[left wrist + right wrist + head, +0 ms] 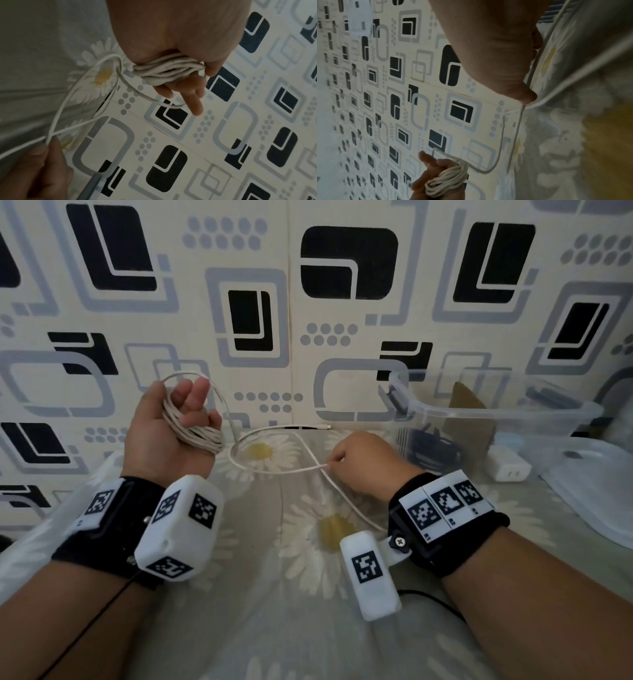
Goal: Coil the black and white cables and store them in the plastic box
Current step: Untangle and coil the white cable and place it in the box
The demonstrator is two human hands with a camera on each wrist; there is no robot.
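Note:
My left hand (161,436) is raised, palm toward me, with the white cable (195,436) wound in several loops round its fingers; the thumb pins the coil (168,70). A loose stretch of cable runs from the coil over the bedsheet to my right hand (363,463), which pinches it between thumb and forefinger. The cable's plug end (308,426) lies near the wall. The clear plastic box (486,409) stands at the right, with the black cable (431,446) lying inside. The right wrist view shows the coil (447,180) on the left hand below the right hand (496,47).
A daisy-print sheet (308,594) covers the surface. A patterned wall (308,302) rises right behind it. A white charger block (507,465) and the box's clear lid (596,487) lie to the right of the box. A thin black wire (85,628) hangs from my left wristband.

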